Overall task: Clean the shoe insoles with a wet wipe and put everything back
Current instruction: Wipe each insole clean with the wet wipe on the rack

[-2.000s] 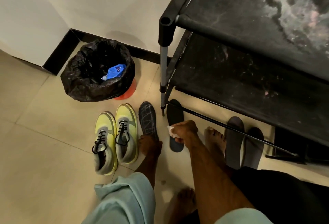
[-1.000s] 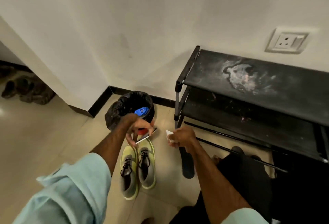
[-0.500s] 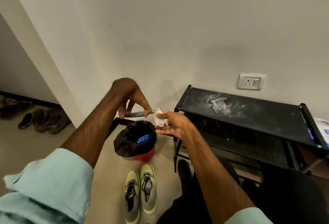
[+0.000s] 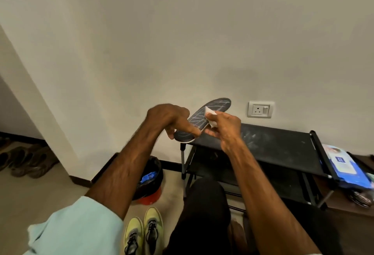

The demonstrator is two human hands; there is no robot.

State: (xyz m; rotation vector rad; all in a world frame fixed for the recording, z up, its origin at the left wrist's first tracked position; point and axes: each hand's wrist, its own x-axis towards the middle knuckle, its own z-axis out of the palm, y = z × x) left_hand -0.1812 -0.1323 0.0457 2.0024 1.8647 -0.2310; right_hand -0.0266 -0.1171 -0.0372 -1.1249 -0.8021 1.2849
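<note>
Pinching the insole (image 4: 199,120) by one end, left hand (image 4: 170,118); right hand (image 4: 225,128) clamped on wet wipe (image 4: 209,112) against its middle.

The left hand (image 4: 168,117) pinches the insole (image 4: 199,120) and the right hand (image 4: 227,127) holds the wet wipe (image 4: 208,111) against it, so the insole bars the gap between them. Above and to their left there is only open air before the wall. Under the right hand runs the shoe rack (image 4: 279,141), its top free as far as the wipes pack (image 4: 344,165) just past its right end. The bin (image 4: 155,165) crowds the rack's left post, the sneakers (image 4: 152,226) sit before it, and a dark-clad knee (image 4: 204,204) fills the space between the forearms.
</note>
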